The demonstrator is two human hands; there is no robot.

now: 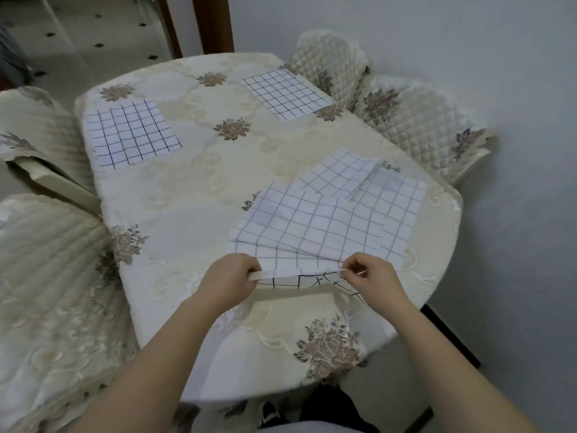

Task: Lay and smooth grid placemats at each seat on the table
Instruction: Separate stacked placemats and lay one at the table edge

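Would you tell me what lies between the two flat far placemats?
Between the left placemat and right placemat, only bare flowered tablecloth; head view.

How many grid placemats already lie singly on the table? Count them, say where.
2. One grid placemat lies far left, the other far right beside a quilted chair. More overlap in the pile that the left hand and right hand pinch; its count is unclear.

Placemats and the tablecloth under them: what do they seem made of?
Held placemat: thin soft woven cloth, matte, likely cotton; its edge sags and creases between the left hand and right hand. Tablecloth: cream fabric with slight sheen and raised floral embroidery, possibly polyester.
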